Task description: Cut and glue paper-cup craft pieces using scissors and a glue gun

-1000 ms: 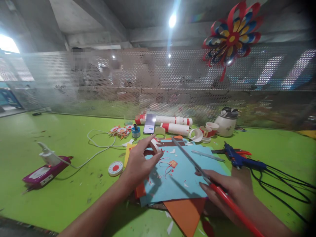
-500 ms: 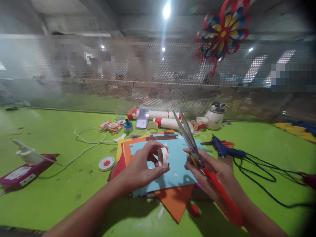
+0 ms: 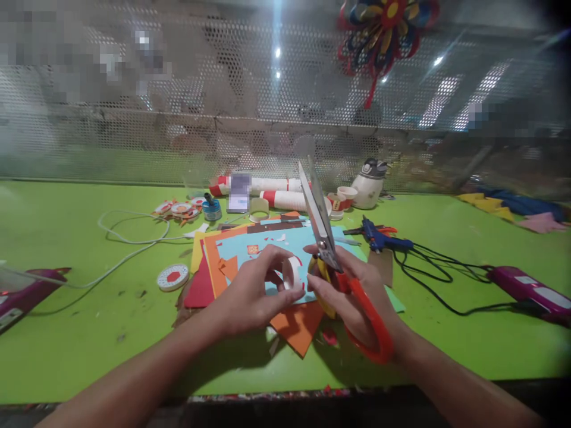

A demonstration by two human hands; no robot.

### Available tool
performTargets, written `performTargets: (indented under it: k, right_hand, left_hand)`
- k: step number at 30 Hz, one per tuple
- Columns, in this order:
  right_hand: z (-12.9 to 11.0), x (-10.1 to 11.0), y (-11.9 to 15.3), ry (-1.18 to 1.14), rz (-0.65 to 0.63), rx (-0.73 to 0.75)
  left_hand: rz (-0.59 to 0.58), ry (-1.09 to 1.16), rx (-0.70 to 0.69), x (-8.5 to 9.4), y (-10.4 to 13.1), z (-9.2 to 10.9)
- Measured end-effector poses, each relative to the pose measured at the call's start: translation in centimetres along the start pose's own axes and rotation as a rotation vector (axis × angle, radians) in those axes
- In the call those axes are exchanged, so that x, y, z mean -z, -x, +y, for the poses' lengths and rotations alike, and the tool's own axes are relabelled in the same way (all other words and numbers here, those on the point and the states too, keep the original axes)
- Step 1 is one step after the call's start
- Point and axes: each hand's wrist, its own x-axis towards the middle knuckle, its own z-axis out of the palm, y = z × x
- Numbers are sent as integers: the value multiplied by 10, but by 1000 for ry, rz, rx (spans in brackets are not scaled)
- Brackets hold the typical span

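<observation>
Head view: left hand (image 3: 255, 291) pinches a white ring (image 3: 292, 274); right hand (image 3: 363, 294) grips scissors (image 3: 327, 251).

Craft workshop, as we list it: one green tabletop (image 3: 111, 339), coloured paper sheets (image 3: 238, 238), paper scraps (image 3: 229, 268), scissors (image 3: 317, 220), blue glue gun (image 3: 379, 236), perforated screen (image 3: 178, 134), hanging flower ornament (image 3: 387, 35).

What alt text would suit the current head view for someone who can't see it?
A person's left grip holds a small white ring while the right grip holds red-handled scissors, above coloured paper sheets on a green table. A blue glue gun lies to the right.
</observation>
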Motion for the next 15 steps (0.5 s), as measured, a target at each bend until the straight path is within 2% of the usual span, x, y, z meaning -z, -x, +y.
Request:
performTargets:
  k: [2, 4, 9, 11, 15]
  right_hand:
    - [0, 2, -1, -18, -28, -11]
    - [0, 5, -2, 10, -48, -22]
    - [11, 20, -10, 223, -69, 31]
    - [16, 25, -13, 247, -106, 33]
    - [15, 36, -14, 252, -211, -8]
  left_hand:
    - [31, 68, 46, 2, -1, 1]
    - [13, 161, 91, 5, -2, 3]
    - [-32, 414, 178, 23, -2, 3]
    - [-31, 513, 172, 32, -1, 1]
    - [13, 762, 52, 43, 0, -1]
